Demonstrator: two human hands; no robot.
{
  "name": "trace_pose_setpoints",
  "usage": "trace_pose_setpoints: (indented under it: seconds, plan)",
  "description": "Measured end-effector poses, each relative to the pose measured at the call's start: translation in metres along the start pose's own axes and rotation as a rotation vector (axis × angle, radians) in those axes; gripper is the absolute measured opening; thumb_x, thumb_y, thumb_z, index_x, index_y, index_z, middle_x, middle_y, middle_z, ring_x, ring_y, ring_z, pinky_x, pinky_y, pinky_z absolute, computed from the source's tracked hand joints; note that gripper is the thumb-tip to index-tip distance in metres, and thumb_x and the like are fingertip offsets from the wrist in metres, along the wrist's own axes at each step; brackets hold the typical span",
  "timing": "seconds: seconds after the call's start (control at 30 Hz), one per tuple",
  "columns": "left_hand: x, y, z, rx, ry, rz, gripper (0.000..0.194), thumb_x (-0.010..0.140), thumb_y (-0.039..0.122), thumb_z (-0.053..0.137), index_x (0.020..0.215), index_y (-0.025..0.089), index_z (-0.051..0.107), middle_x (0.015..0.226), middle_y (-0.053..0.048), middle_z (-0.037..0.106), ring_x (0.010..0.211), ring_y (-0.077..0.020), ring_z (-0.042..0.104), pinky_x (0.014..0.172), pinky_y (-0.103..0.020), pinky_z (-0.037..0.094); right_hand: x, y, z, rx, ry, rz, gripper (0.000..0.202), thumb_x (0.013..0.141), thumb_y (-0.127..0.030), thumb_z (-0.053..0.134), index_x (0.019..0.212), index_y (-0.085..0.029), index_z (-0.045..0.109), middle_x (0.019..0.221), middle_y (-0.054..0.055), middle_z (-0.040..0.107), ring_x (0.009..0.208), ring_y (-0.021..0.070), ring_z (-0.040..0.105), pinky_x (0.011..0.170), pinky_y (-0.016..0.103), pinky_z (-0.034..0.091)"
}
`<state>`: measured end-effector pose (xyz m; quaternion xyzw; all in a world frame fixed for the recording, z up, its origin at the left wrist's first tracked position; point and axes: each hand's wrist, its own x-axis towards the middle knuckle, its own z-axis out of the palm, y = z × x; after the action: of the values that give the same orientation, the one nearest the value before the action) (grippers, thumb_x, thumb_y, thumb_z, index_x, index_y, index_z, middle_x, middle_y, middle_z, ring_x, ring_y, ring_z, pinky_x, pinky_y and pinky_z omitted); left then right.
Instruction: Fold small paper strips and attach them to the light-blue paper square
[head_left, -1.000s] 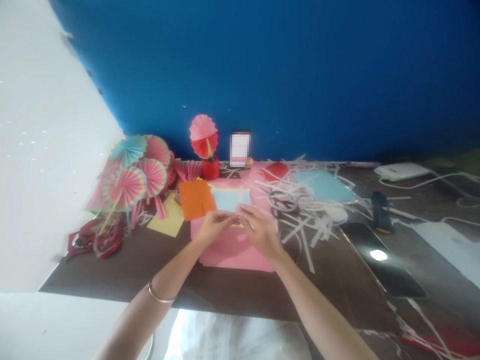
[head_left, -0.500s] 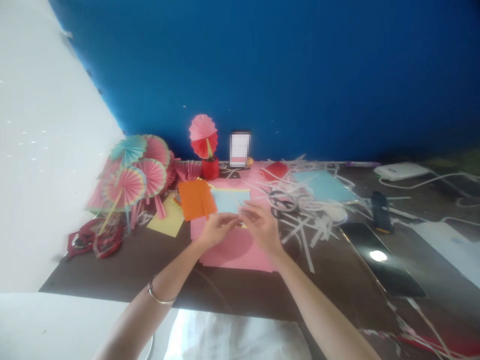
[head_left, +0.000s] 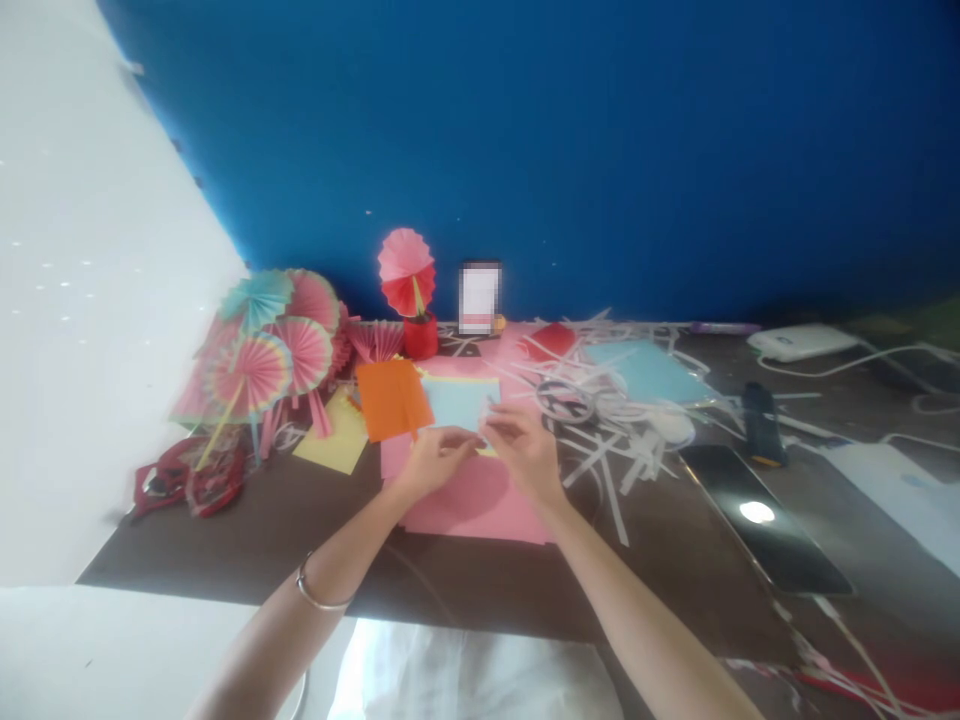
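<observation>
My left hand (head_left: 441, 460) is closed, fingertips together, over the lower edge of a light blue paper (head_left: 459, 398). Close by on its right, my right hand (head_left: 521, 447) pinches something small and whitish, too blurred to make out. Whether my left fingers grip anything is hidden. Pink sheets (head_left: 472, 505) lie under both hands, with a bit of yellow paper showing beneath the blue one. An orange paper (head_left: 391, 400) lies just left of the blue paper.
Folded paper fans (head_left: 270, 350) are piled at the left, above a yellow sheet (head_left: 337, 435). A fan stands in a red pot (head_left: 421, 337). White paper strips (head_left: 619, 440) and scissors (head_left: 564, 401) lie to the right, with a dark phone (head_left: 765, 520) beyond.
The fingers of my right hand have shifted slightly, and the small whitish thing has moved a little. My left hand stays almost where it was.
</observation>
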<state>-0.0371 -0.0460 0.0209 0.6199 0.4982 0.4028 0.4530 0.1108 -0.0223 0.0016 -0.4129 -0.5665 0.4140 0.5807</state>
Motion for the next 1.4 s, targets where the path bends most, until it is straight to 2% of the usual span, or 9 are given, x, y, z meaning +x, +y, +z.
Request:
trace_pose_setpoints:
  seconds: [0.2,0.6,0.67,0.83,0.9,1.03,1.2,1.4]
  plan:
    - [-0.001,0.001,0.0,0.006,0.003,0.025,0.025,0.079,0.034,0.053,0.084,0.015,0.07,0.085,-0.007,0.071,0.083,-0.019,0.065,0.071,-0.027,0.052,-0.001,-0.006,-0.001,-0.104,-0.022,-0.023,0.006,0.071,-0.027,0.066,0.074,-0.021,0.067,0.101,0.005,0.062,0.075,0.0151,0.064,0.066,0.03,0.058]
    - [0.0,-0.002,0.001,0.022,0.02,0.017,0.025,0.078,0.034,0.055,0.082,0.015,0.071,0.083,-0.007,0.072,0.082,-0.0198,0.066,0.069,-0.026,0.052,-0.002,-0.008,-0.001,-0.217,-0.071,-0.122,0.006,0.075,-0.024,0.061,0.074,-0.022,0.067,0.097,0.006,0.062,0.085,0.0181,0.063,0.063,0.029,0.057]
    - [0.0,-0.002,0.001,0.028,0.024,0.035,0.024,0.077,0.033,0.055,0.081,0.015,0.071,0.083,-0.006,0.072,0.082,-0.0202,0.066,0.069,-0.026,0.052,-0.002,-0.01,-0.002,-0.273,-0.097,-0.166,0.008,0.077,-0.024,0.06,0.076,-0.022,0.067,0.096,0.006,0.062,0.087,0.0185,0.062,0.062,0.028,0.057]
    - [0.0,-0.005,-0.001,0.072,0.086,0.117,0.02,0.076,0.028,0.056,0.077,0.016,0.071,0.081,-0.005,0.072,0.077,-0.0196,0.066,0.068,-0.025,0.05,0.0,-0.014,-0.004,-0.427,-0.12,-0.405,0.01,0.079,-0.022,0.057,0.078,-0.022,0.067,0.092,0.006,0.063,0.092,0.0188,0.061,0.082,0.035,0.052]
    - [0.0,-0.006,-0.002,0.089,0.115,0.145,0.02,0.076,0.028,0.055,0.076,0.015,0.071,0.078,-0.005,0.072,0.074,-0.019,0.066,0.068,-0.025,0.05,-0.001,-0.015,-0.005,-0.474,-0.123,-0.467,0.011,0.081,-0.023,0.056,0.08,-0.023,0.067,0.093,0.006,0.063,0.089,0.0184,0.062,0.08,0.035,0.052]
    - [0.0,-0.01,-0.001,0.133,0.167,0.191,0.021,0.076,0.028,0.054,0.078,0.016,0.071,0.078,-0.004,0.072,0.072,-0.0182,0.065,0.065,-0.025,0.05,-0.001,-0.013,-0.008,-0.59,-0.161,-0.534,0.014,0.082,-0.024,0.054,0.085,-0.026,0.068,0.095,0.006,0.063,0.086,0.0182,0.062,0.078,0.034,0.052]
    - [0.002,-0.017,0.0,0.329,0.206,0.294,0.02,0.076,0.026,0.052,0.077,0.019,0.07,0.076,-0.005,0.071,0.069,-0.0182,0.064,0.067,-0.028,0.048,-0.002,-0.011,-0.01,-0.732,-0.216,-0.624,0.021,0.085,-0.022,0.048,0.094,-0.026,0.066,0.097,0.006,0.064,0.092,0.0208,0.059,0.083,0.04,0.048]
    - [0.005,-0.022,-0.001,0.376,0.168,0.256,0.018,0.075,0.031,0.054,0.067,0.022,0.067,0.069,-0.005,0.069,0.068,-0.0183,0.062,0.069,-0.028,0.046,-0.004,-0.02,-0.01,-0.817,-0.283,-0.694,0.022,0.086,-0.016,0.044,0.093,-0.023,0.063,0.091,0.007,0.065,0.088,0.0203,0.059,0.08,0.038,0.046]
